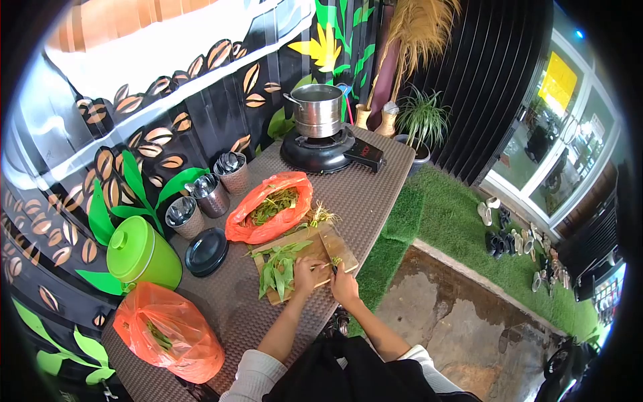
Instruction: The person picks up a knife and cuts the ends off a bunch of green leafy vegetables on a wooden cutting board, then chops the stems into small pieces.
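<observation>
A wooden cutting board (329, 242) lies on the brown table with a pile of green leafy stalks (277, 269) on it. My left hand (307, 274) presses down on the stalks near their cut ends. My right hand (343, 284) is closed around a knife (334, 266) beside the left hand, its blade at the stalks; the blade is small and partly hidden. An open orange plastic bag (269, 209) holding more greens sits just behind the board, with roots (323, 216) lying next to it.
A steel pot (317, 109) stands on a black gas stove (323, 151) at the far end. Three metal cups (209, 195), a black lid (205, 252), a green lidded bucket (139, 253) and a second orange bag (171, 333) line the left. Grass and wet concrete lie right.
</observation>
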`<state>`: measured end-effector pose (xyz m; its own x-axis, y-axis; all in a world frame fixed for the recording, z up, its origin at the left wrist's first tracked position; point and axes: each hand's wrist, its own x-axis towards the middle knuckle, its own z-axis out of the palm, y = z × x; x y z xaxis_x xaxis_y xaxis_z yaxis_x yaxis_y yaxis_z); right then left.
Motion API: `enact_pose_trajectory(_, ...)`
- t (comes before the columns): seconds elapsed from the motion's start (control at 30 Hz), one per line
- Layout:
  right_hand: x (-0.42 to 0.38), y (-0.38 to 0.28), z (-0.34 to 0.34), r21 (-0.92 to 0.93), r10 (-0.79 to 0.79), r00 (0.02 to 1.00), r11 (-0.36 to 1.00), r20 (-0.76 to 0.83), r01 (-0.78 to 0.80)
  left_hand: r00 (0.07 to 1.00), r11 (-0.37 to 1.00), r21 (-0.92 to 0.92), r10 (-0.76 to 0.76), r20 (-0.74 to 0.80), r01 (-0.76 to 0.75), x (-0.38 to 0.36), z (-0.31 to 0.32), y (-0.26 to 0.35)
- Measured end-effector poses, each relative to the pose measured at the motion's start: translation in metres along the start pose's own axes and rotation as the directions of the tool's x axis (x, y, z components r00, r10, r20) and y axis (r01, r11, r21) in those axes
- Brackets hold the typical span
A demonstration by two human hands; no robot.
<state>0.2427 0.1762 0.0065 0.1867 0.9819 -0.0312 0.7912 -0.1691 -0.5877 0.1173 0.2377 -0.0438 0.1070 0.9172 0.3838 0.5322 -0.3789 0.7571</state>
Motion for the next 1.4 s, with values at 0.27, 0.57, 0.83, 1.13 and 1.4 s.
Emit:
enact_pose_trajectory(0.27,0.009,0.008,0.007,-0.172,-0.015,0.997,0.985,0.069,0.027,1.0,1.0,-0.021,-0.012,-0.012,0.012,-0.002,0.001,0.001)
enact_pose_trajectory(0.57,0.015,0.001,-0.016,-0.202,-0.028,0.957,0.975,0.289,0.09,1.0,0.999,0.047,0.021,-0.003,-0.021,-0.004,-0.001,0.004)
enact_pose_trajectory(0.83,-0.003,-0.009,-0.012,-0.212,0.004,0.967,0.976,0.256,0.052,1.0,1.0,0.02,0.003,-0.024,-0.002,-0.007,0.002,0.003)
enact_pose_trajectory(1.13,0.007,0.007,0.01,-0.238,-0.039,0.973,0.967,0.226,0.094,0.999,0.999,0.032,-0.023,-0.03,0.024,-0.007,-0.002,0.007)
enact_pose_trajectory(1.4,0.008,0.004,-0.013,-0.078,-0.037,0.946,0.995,0.322,0.066,0.999,1.0,0.024,0.015,-0.039,-0.014,-0.007,0.002,0.0)
